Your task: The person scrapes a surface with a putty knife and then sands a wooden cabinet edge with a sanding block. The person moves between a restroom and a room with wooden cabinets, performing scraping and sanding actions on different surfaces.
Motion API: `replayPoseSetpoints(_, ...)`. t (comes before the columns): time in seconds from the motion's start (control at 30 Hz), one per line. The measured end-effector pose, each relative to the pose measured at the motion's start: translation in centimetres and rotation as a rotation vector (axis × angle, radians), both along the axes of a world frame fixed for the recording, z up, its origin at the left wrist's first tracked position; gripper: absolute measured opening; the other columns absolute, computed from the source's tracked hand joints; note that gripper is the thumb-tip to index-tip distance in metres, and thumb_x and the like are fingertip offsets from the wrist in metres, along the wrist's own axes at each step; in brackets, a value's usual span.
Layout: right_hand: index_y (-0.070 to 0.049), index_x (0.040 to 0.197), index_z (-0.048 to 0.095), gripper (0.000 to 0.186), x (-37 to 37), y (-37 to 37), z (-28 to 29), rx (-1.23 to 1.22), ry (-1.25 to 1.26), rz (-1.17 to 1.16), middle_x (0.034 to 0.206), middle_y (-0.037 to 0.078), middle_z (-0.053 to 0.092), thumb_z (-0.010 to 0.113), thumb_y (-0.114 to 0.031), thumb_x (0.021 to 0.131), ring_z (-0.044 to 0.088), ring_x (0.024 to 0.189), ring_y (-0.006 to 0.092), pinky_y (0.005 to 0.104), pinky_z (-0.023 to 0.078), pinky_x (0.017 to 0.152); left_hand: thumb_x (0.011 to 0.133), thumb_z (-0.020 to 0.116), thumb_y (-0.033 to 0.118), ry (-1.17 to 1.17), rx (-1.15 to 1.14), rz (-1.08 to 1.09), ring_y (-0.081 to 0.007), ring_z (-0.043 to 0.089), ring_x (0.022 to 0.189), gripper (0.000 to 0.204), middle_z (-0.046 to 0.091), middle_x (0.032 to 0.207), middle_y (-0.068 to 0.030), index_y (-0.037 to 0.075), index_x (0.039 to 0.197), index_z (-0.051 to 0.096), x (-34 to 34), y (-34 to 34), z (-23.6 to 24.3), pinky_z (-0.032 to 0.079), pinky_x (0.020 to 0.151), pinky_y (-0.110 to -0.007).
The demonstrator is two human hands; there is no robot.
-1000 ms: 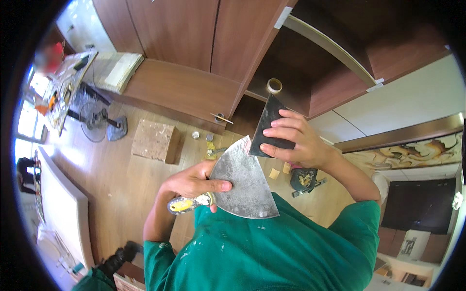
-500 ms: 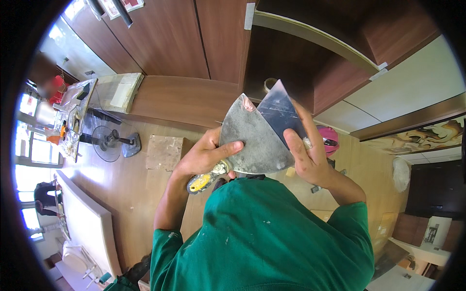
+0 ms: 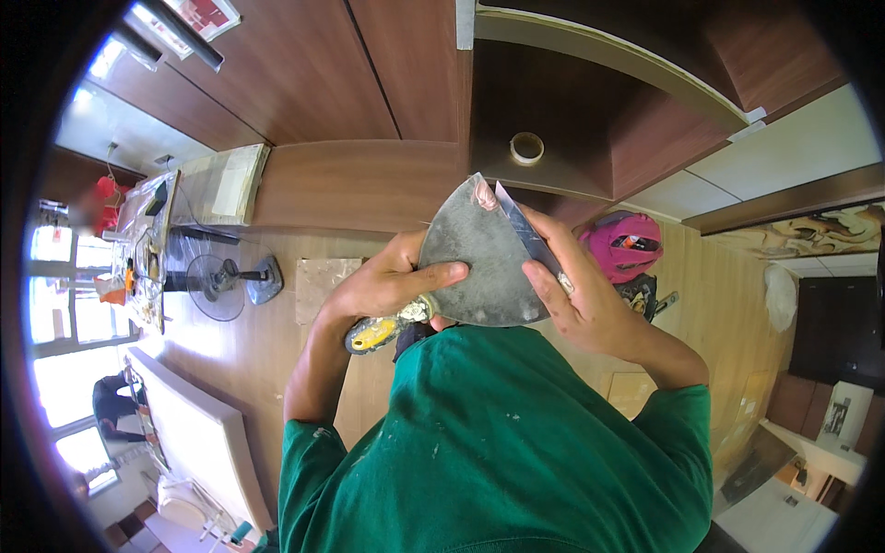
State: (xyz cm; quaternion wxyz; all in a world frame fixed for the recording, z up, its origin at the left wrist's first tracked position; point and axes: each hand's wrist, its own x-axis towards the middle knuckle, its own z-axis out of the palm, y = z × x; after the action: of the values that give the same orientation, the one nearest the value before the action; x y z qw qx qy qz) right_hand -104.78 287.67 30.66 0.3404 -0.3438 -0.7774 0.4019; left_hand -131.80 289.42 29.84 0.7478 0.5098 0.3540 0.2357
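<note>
Fan-shaped scraper (image 3: 484, 267) is held up in the air before the green shirt (image 3: 525, 433), gripped by the left hand (image 3: 392, 286) with the thumb on its face, while the other fingers are mostly hidden from me behind the metal. I see the right hand (image 3: 590, 309) pinching a narrow-looking dark blade (image 3: 523, 226), turned nearly edge-on so its full shape is lost to me, and I cannot tell whether the two tools touch. Beyond them, a tape roll (image 3: 537, 158) lies near the front edge of the cabinet shelf (image 3: 576, 175), and the right forearm partly hides clutter on the floor (image 3: 705, 341).
</note>
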Motion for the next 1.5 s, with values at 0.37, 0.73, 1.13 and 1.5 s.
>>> replayPoseSetpoints(0.37,0.000,0.149,0.054,0.045,-13.4,8.4,-0.4,-0.234,-0.115,-0.162,0.138,0.016,0.061,0.055,-0.020,0.108,0.057,0.129,0.0283,0.0385,0.043,0.110,0.105,0.066,0.025,0.076,-0.051,-0.243,-0.0154,0.071,0.078,0.039,0.072,0.102,-0.0109,-0.004,0.130,0.060,-17.3,12.9,-2.3,0.060,0.058,-0.028)
replayPoseSetpoints(0.73,-0.020,0.124,0.075,0.041,-20.7,12.6,3.2,0.907,-0.831,-0.229,0.135,-0.002,0.068,0.069,-0.013,0.084,0.060,0.119,0.0216,0.0399,0.049,0.095,0.105,0.066,0.024,0.141,-0.040,-0.612,-0.0110,0.069,0.077,0.037,0.071,0.103,-0.0064,-0.002,0.131,0.061,-24.7,22.2,-1.2,0.061,0.059,-0.027)
replayPoseSetpoints(1.13,-0.016,0.137,0.064,0.049,-18.2,15.4,2.1,0.688,-0.874,-0.173,0.137,0.003,0.060,0.063,-0.009,0.089,0.053,0.129,0.0245,0.0433,0.043,0.107,0.102,0.071,0.029,0.149,-0.071,-0.418,-0.0148,0.071,0.073,0.046,0.071,0.102,-0.0098,-0.004,0.132,0.058,-26.6,25.1,-1.1,0.061,0.057,-0.028)
replayPoseSetpoints(1.5,0.000,0.144,0.056,0.048,-19.2,22.9,-4.7,-0.332,1.528,-0.453,0.127,0.007,0.069,0.068,-0.004,0.097,0.068,0.114,0.0178,0.0353,0.055,0.100,0.100,0.070,0.032,0.149,0.121,0.323,-0.0184,0.067,0.058,0.053,0.070,0.089,-0.0111,-0.006,0.131,0.052,-32.8,23.2,-4.1,0.054,0.042,-0.029)
